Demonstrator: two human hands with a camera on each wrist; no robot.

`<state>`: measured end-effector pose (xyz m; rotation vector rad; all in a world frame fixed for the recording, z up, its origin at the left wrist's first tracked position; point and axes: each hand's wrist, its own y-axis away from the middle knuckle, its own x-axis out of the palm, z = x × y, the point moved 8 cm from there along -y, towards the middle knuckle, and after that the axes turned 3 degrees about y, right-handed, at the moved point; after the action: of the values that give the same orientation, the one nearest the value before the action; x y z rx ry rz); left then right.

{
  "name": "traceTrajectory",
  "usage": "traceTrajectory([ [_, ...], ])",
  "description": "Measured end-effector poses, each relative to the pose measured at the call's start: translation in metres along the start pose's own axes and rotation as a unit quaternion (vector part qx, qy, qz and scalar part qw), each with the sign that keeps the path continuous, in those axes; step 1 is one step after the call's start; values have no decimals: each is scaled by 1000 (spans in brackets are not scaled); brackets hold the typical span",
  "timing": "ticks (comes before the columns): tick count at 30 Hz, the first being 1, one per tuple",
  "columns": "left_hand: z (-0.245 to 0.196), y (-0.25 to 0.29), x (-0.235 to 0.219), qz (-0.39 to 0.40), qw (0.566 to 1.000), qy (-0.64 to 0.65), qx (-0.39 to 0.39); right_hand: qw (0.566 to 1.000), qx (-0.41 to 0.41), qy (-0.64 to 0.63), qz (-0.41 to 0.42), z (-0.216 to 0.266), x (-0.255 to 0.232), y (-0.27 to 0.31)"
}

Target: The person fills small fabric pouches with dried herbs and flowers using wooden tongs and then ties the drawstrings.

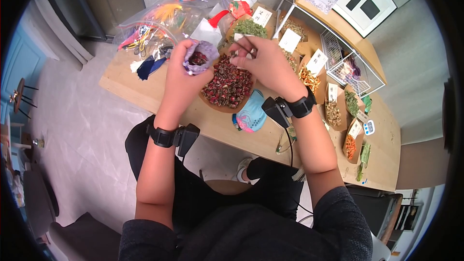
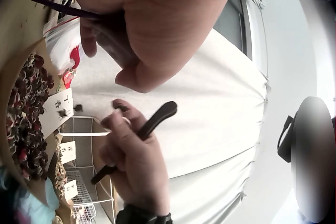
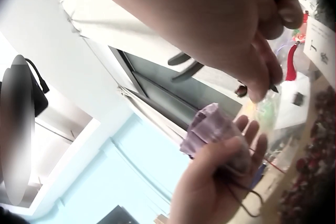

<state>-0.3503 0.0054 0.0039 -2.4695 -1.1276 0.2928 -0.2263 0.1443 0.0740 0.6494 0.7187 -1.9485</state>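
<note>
My left hand (image 1: 176, 79) holds a small purple drawstring pouch (image 1: 209, 49) with its mouth open upward and dark dried buds (image 1: 197, 59) inside. In the right wrist view, the pouch (image 3: 210, 129) rests against the fingers, and a dark cord hangs below it. My right hand (image 1: 273, 60) is just right of the pouch, over the pile of dried rosebuds (image 1: 226, 84). It grips dark slim tongs (image 2: 157, 119) across the palm, while thumb and fingertips pinch a small dried bud (image 3: 241, 91). The rosebuds lie in a brown paper tray (image 1: 220, 108).
A light blue pouch (image 1: 251, 112) lies right of the rosebuds. Several trays of dried herbs, including green leaves (image 1: 250, 28), stand with white label cards (image 1: 290, 40) along the back and right. Clear bags of tassels (image 1: 166, 12) fill the back left. A white wire rack (image 1: 350, 65) stands behind.
</note>
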Motion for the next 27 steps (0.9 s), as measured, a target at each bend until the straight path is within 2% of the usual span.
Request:
traceTrajectory([
  [2,-2,3,9,20,999,-26,13,999,19,-40,-30,9,-9,4],
  [5,1,7,23,42,999,-25,8,999,9,-36,0,25,-4,10],
  [6,2,8,27,49,999,-13,-2,996,-5,-90,-5,31,0,14],
  [9,3,10,34,57,998,22,-10,999,-46,-9,-5,40,1,15],
  [15,6,11,32,61,986,128,-83,973,-44,-203,-101,28,-12,12],
  [18,10,9,28,48,975,187,-112,990,-9,-103,-91,24,-17,11],
  [20,12,9,25,21,961,240,-136,998,52,21,-33,7,-10,6],
  [22,15,9,20,-18,940,301,-161,988,99,116,33,-12,2,7],
  [24,13,7,16,-39,931,330,-153,969,133,183,102,-32,17,12],
  [27,10,4,12,-45,930,340,-135,952,93,265,126,-36,29,17],
])
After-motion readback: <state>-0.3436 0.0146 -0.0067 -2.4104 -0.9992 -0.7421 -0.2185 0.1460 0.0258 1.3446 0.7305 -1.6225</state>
